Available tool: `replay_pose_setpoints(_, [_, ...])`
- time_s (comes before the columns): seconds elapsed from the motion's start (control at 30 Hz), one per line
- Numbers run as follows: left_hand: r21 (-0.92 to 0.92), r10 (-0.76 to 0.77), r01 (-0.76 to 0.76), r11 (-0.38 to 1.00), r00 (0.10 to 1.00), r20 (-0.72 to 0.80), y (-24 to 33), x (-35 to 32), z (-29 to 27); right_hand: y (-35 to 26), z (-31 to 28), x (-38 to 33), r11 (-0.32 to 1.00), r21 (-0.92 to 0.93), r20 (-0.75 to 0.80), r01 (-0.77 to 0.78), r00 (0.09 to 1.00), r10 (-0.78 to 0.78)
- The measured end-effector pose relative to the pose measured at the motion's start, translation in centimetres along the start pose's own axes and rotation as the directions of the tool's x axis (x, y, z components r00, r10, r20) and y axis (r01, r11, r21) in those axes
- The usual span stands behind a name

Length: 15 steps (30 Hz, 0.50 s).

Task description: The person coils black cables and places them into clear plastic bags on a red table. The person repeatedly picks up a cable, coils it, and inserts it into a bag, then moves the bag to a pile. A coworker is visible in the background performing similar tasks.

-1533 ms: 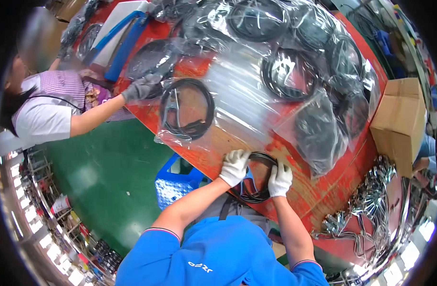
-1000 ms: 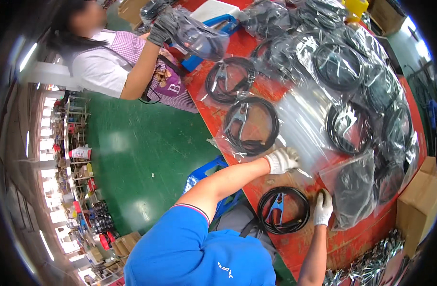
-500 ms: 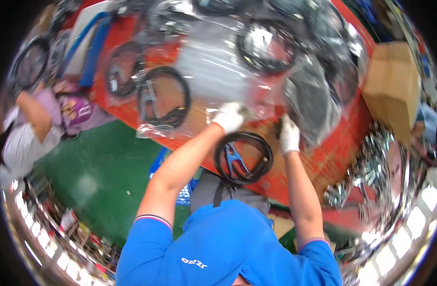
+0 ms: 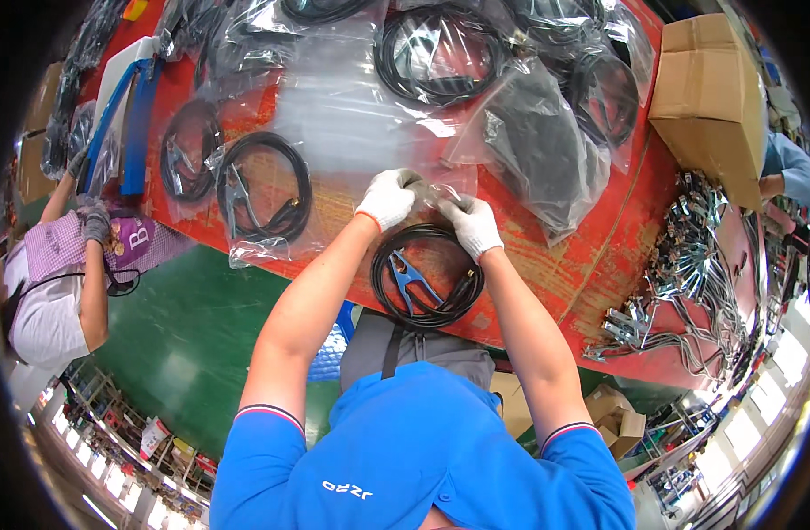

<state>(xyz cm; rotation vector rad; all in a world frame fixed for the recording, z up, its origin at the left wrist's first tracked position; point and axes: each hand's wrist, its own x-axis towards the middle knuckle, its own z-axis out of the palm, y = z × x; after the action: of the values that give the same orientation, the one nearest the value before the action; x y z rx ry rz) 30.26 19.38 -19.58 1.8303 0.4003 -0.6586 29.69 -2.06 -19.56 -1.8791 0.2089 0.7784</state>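
Note:
My left hand (image 4: 389, 200), in a white work glove, pinches the edge of a clear plastic bag (image 4: 436, 191) at the near side of a pile of flat clear bags (image 4: 334, 119). My right hand (image 4: 472, 226), gloved too, meets it there, its fingers closed on the same plastic. Just below both hands lies a coil of black cable (image 4: 380, 291), unbagged on the red table. A blue-handled clamp (image 4: 409, 281) sits inside the coil, with a brass-coloured plug end at its right. How far the bag's mouth is parted cannot be made out.
Bagged cable coils (image 4: 265, 185) lie left of my hands, and more cover the far side. A dark grey plastic bag (image 4: 546, 141) is at right. Metal clamps (image 4: 688, 265) are heaped beyond, near a cardboard box (image 4: 710, 97). A co-worker (image 4: 56, 274) works at far left.
My right hand has moved left and up from the right side to meet my left hand. My left hand has shifted slightly left, and plastic now shows between them.

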Motion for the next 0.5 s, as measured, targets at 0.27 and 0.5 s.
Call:
replay_pose_setpoints(0.27, [-0.22,-0.022,0.049,0.974,0.992,0.126,1.9,-1.5,-1.7,-4.1,-1.3,-4.5,0.616,-0.787,-0.334,-0.039,0.867,-0.371])
replay_pose_setpoints(0.5, [-0.037,0.165,-0.164,0.986,0.986,0.016,-0.2,0.0,-0.5,-4.8,1.4,-1.7,0.216,-0.902,0.099,0.374,0.665,-0.74])
